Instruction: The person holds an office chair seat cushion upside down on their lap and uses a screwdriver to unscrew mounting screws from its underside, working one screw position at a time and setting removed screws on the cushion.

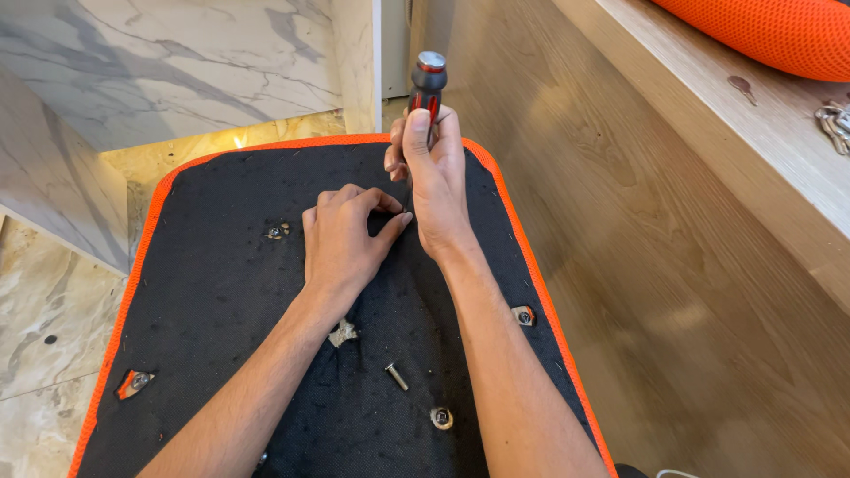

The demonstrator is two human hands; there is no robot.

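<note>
Black fabric of the upturned seat base (pixel 221 292) is carrying one loose bolt (pixel 396 375) at six o'clock, while right hand (pixel 434 177) fingers are gripping the screwdriver (pixel 427 88) upright and left hand (pixel 341 243) fingers are pinching closed at its tip.

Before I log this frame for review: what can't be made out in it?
- Screwdriver tip and whatever it bears on: hidden in the head view behind the right hand and left hand.
- What the left fingers pinch: covered by the fingers themselves.
- Metal pieces on the wooden ledge: cut off by the right edge.
- Orange mesh cushion: cut off by the top edge.
- Loose bolt on the black seat underside: too small to show its thread.
</note>
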